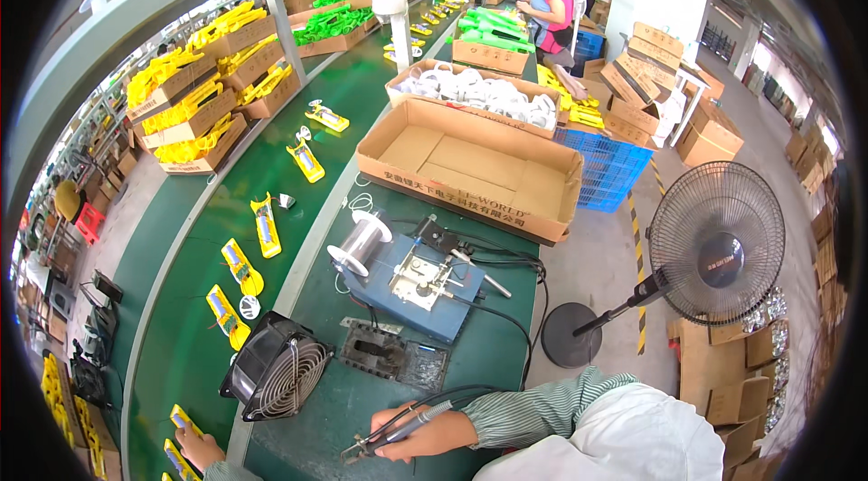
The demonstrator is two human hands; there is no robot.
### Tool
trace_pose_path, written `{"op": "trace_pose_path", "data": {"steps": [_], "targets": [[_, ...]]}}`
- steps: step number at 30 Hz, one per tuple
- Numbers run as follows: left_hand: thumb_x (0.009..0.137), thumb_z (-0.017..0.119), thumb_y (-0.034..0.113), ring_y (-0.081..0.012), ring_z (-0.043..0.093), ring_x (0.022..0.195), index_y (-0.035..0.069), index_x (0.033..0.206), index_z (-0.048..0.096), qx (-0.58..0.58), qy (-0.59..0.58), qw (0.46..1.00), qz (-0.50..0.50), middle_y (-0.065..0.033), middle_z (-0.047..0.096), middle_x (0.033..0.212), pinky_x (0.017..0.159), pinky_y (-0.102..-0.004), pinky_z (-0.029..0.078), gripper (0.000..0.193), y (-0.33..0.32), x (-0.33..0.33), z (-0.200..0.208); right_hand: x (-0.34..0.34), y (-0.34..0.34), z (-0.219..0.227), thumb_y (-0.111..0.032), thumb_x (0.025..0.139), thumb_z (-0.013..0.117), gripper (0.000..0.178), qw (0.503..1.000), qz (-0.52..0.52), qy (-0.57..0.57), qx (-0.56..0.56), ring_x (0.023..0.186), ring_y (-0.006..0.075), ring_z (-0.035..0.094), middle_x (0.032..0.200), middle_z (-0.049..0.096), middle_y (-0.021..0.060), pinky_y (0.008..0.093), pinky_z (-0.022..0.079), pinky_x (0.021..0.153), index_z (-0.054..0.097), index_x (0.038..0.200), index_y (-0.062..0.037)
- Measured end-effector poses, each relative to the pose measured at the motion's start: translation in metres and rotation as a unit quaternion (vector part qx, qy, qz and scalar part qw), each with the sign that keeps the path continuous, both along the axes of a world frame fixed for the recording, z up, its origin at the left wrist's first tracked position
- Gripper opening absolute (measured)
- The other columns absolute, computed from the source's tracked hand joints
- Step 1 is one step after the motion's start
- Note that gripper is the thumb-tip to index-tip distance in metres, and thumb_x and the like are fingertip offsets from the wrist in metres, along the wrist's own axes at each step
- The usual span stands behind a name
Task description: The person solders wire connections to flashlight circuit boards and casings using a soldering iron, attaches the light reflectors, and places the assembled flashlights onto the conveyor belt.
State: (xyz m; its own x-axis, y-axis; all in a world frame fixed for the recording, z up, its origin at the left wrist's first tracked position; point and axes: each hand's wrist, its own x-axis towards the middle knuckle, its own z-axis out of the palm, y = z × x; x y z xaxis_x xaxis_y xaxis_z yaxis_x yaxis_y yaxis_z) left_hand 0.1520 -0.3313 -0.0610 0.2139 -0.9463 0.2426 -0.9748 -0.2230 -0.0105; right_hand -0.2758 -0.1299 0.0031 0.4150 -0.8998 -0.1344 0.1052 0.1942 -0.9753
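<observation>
My right hand (425, 434) is closed around a soldering iron (411, 424) with a grey handle, its tip pointing left over the dark green bench. Black cables run back from it past my striped sleeve. At the lower left, my left hand (199, 447) reaches onto the green conveyor belt, its fingers closed on the end of a yellow casing (183, 416). Another yellow casing (179, 460) lies just below that hand. Further up the belt lie more yellow casings (233, 316) with wires and cylindrical cells inside. Fine detail at the iron's tip is too small to make out.
A black box fan (276, 367) stands at the bench's left edge. Behind are a blue solder feeder (411, 296) with a wire spool (360, 244), and an open carton (470, 163). A pedestal fan (719, 250) is to the right. A person (551, 6) works farther along.
</observation>
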Motion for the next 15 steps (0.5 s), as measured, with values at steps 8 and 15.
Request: {"op": "trace_pose_path", "data": {"steps": [8, 15], "targets": [[0.064, 0.05, -0.007, -0.0355, 0.048, 0.102, -0.001, 0.112, 0.051, -0.084, 0.143, 0.962, -0.215, -0.0189, 0.047, 0.105, 0.088, -0.0403, 0.04, 0.048, 0.101, -0.074, 0.045, -0.006, 0.014, 0.003, -0.02, 0.083, 0.058, 0.016, 0.999, -0.002, -0.008, -0.034, 0.054, 0.0086, 0.053, 0.065, 0.056, 0.0005, 0.0248, 0.041, 0.049, 0.05, 0.088, -0.0076], [0.066, 0.054, -0.002, -0.0419, 0.044, 0.109, 0.0, 0.114, 0.051, 0.019, 0.164, 0.972, -0.169, -0.026, 0.041, 0.123, 0.092, -0.0459, 0.038, 0.048, 0.25, -0.175, 0.07, 0.002, 0.017, 0.007, -0.016, 0.083, 0.063, 0.02, 0.997, -0.029, -0.055, -0.054, 0.061, 0.0097, 0.059, 0.072, 0.06, 0.0053, 0.0242, 0.048, 0.052, 0.055, 0.092, 0.0003]]}}
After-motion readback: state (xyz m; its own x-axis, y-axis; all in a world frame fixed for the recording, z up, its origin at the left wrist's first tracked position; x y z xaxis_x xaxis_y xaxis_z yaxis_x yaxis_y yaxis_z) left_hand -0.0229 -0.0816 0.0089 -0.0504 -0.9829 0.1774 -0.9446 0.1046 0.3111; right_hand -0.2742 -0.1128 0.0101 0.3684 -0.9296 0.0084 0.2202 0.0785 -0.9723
